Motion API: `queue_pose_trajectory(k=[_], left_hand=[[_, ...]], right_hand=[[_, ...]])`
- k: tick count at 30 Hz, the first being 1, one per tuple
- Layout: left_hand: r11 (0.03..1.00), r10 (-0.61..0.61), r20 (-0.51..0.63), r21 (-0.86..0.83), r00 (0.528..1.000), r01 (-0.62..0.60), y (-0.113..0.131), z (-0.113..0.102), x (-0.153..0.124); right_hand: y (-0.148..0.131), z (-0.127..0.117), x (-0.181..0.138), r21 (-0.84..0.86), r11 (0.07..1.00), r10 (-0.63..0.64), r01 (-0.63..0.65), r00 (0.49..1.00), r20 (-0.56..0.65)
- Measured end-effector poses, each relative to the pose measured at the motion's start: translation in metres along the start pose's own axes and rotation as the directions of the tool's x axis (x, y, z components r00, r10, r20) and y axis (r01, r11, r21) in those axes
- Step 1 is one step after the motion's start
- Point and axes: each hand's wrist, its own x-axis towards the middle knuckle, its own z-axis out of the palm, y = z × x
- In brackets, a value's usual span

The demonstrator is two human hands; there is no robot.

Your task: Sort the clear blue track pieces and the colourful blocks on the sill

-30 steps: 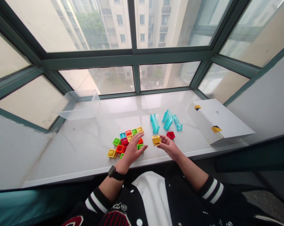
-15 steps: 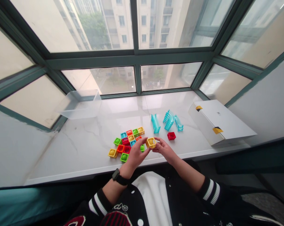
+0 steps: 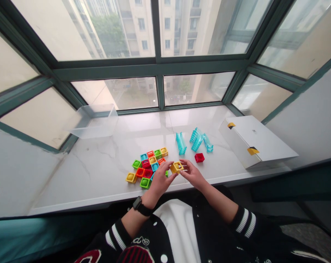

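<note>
A yellow toy block (image 3: 177, 167) with a round opening is held between my two hands, above the front part of the ledge. The fingers of my left hand (image 3: 161, 179) grip its left side. My right hand (image 3: 193, 174) pinches it from the right. Several coloured blocks lie grouped left of and partly behind my left hand, among them a green block (image 3: 145, 182), a yellow block (image 3: 131, 178) and a blue block (image 3: 144, 157). Beyond my right hand, a red block (image 3: 199, 157) sits apart from the group.
Translucent blue track pieces, one straight (image 3: 181, 143) and one curved (image 3: 196, 139), lie behind the red block. A clear plastic bin (image 3: 96, 126) stands at the back left. To the right is a white box (image 3: 260, 142). The ledge's front edge (image 3: 94, 200) runs close to my body.
The yellow block has turned slightly between my hands and shifted a little to the right. My left hand has moved slightly right with it.
</note>
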Motion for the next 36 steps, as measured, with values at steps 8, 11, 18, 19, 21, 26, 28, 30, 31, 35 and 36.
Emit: queue_pose_trajectory(k=[8,11,18,19,21,26,28,30,31,35,36], left_hand=[[0.985,0.081,0.04,0.151,0.996,-0.087,0.003,0.014,0.002],[0.986,0.074,0.061,0.145,0.995,-0.082,0.0,0.02,0.001],[1.0,-0.01,0.103,0.014,0.995,0.009,-0.008,0.029,-0.002],[1.0,-0.017,0.109,-0.006,0.994,0.018,-0.009,0.03,-0.002],[0.999,-0.024,0.118,-0.03,0.993,0.028,-0.01,0.032,-0.002],[0.999,-0.032,0.101,-0.026,0.994,0.035,-0.011,0.027,-0.002],[0.999,-0.033,0.077,-0.016,0.996,0.035,-0.011,0.02,0.0],[0.999,-0.033,0.047,-0.014,0.998,0.034,-0.012,0.011,0.001],[0.999,-0.034,0.031,-0.014,0.999,0.034,-0.012,0.007,0.003],[0.998,-0.053,-0.023,-0.028,0.998,0.052,-0.015,-0.005,0.006],[0.997,-0.062,-0.033,-0.043,0.998,0.061,-0.016,-0.006,0.006]], right_hand=[[0.001,-0.008,-0.002,-0.163,0.986,-0.042,0.037,0.999,-0.025],[0.005,-0.016,0.001,-0.241,0.969,-0.069,0.055,0.996,-0.048],[0.016,-0.045,0.021,-0.579,0.816,-0.159,0.0,0.962,-0.224],[0.018,-0.046,0.026,-0.632,0.775,-0.166,-0.016,0.959,-0.228],[0.02,-0.045,0.034,-0.731,0.681,-0.175,-0.046,0.959,-0.224],[0.022,-0.035,0.05,-0.84,0.527,-0.093,-0.13,0.974,-0.209],[0.022,-0.033,0.052,-0.852,0.498,-0.061,-0.16,0.974,-0.218],[0.023,-0.031,0.053,-0.857,0.483,-0.044,-0.178,0.973,-0.227],[0.023,-0.031,0.053,-0.857,0.482,-0.039,-0.182,0.973,-0.228],[0.024,-0.032,0.054,-0.849,0.499,-0.03,-0.172,0.976,-0.216],[0.025,-0.032,0.054,-0.849,0.502,-0.033,-0.166,0.977,-0.211]])
